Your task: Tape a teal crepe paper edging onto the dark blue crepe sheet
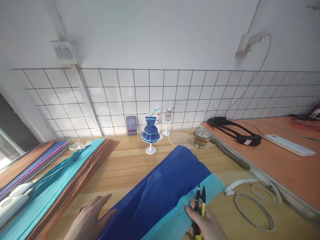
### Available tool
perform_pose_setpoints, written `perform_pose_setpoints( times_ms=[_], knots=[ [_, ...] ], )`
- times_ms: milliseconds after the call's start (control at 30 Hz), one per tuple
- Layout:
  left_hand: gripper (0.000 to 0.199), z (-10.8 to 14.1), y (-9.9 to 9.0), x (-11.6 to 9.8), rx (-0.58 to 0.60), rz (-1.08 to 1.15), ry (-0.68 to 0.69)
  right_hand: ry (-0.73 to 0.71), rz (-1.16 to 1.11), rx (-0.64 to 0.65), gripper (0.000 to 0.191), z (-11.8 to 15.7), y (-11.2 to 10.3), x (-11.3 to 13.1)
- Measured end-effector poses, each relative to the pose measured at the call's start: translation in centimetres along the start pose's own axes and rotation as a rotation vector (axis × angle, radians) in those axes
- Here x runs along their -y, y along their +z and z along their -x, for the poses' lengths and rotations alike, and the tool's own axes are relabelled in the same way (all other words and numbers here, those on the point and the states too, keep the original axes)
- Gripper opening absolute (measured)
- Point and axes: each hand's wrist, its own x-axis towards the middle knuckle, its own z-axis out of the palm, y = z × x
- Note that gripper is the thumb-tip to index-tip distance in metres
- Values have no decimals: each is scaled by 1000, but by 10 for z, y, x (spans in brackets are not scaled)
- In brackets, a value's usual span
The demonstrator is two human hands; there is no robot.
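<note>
My right hand [206,221] is closed around thread snips [200,206] with yellow and dark handles. Their pointed black blades stand apart, tips facing away from me. Under them lies a light blue sheet [215,186], partly covered by a wide dark blue sheet [172,175]. Both sheets look thin and lightly creased; I cannot tell whether they are cloth or crepe paper. At the lower left, my left hand [91,215] has its fingers spread, with the thumb over the near edge of the dark blue sheet. A small dress form [150,131] behind the sheets wears a blue tiered dress.
Two more dress forms [168,115] stand by the tiled wall, near a glass jar [202,137]. Folded coloured sheets [75,173] and a white device [12,206] with a cord are left. An embroidery hoop [255,213], white strap [242,182] and orange mat [287,170] lie right.
</note>
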Motion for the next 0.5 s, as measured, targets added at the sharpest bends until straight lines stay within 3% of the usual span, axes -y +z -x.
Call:
perform_pose_setpoints(
  times_ms=[100,233,367,500],
  knots=[
    [42,-19,9,-33,107,-63,75,-14,47,-75,47,-1,-1,-2],
    [17,-26,20,-43,167,-61,153,24,110,-119,46,-2,-3,-3],
    [19,-17,20,-29,151,96,162,76,43,-73,50,-2,-2,-2],
    [41,5,7,10,166,373,47,96,61,66,45,-3,7,-5]
  ],
)
